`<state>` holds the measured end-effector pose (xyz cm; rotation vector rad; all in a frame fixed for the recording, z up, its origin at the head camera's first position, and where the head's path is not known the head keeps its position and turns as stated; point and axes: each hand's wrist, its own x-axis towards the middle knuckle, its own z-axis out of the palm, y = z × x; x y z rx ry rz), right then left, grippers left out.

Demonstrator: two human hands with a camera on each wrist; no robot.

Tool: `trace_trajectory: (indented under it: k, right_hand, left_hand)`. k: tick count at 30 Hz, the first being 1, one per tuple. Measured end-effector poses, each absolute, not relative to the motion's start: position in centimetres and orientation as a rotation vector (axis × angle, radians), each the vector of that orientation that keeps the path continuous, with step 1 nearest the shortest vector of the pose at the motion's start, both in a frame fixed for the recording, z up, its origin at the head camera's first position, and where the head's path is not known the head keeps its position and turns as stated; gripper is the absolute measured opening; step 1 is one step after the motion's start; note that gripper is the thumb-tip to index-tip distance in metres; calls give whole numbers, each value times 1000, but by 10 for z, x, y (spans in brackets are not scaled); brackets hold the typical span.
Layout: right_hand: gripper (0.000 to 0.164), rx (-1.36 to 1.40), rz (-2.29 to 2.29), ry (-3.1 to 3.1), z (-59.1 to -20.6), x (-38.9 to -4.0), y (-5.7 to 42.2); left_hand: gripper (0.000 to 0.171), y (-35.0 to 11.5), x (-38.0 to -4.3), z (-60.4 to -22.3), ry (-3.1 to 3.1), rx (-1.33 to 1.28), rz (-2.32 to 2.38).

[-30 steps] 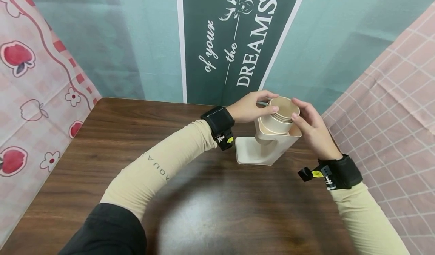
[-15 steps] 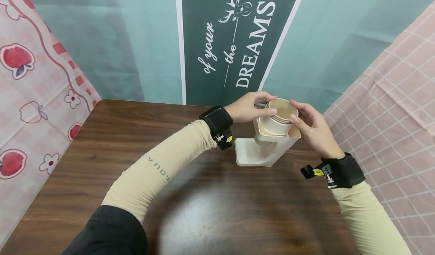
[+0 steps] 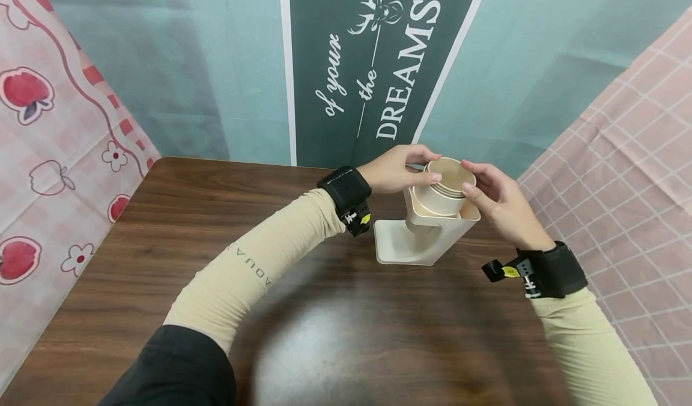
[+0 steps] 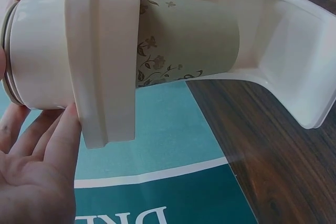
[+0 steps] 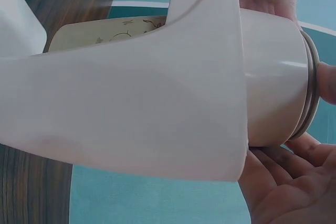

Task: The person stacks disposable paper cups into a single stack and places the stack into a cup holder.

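A cream cup dispenser point(image 3: 396, 245) stands on the table, with a flat foot and a raised holder. In the holder sits a stack of paper cups point(image 3: 452, 172), mouths up, several rims showing one inside another. A glossy white cylinder point(image 4: 42, 45) shows just under those rims. Below the holder a flower-printed cup end point(image 4: 191, 40) sticks out above the foot. My left hand point(image 3: 393, 169) grips the stack from the left, thumb on the rim. From the right, my right hand point(image 3: 503, 205) holds it likewise, thumb on the near rim.
The dispenser stands near the back right of the brown wooden table point(image 3: 303, 310). A teal cloth point(image 3: 243, 81) with printed lettering hangs right behind it. Pink cloths close the left and the right side point(image 3: 622, 172).
Both hands keep their hold on the cup stack. The right wrist has shifted slightly to the right; the dispenser stays in place.
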<state>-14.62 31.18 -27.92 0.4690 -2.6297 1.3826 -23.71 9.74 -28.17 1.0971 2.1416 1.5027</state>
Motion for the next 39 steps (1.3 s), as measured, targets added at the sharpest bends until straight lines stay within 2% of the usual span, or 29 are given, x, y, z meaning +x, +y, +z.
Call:
trace_trajectory:
  k: [12, 27, 35, 39]
  right_hand:
    - [46, 498, 1344, -2645, -284, -147, 318]
    - [51, 482, 1186, -2809, -274, -145, 318]
    - [48, 470, 1150, -2869, -270, -144, 320]
    - [52, 456, 1135, -2914, -266, -146, 319]
  left_hand:
    - [47, 98, -239, -284, 2151, 1119, 1475]
    - [45, 97, -236, -282, 2168, 1138, 1395]
    - [49, 98, -235, -280, 2154, 1121, 1374]
    - [51, 98, -236, -279, 2151, 1116, 1363]
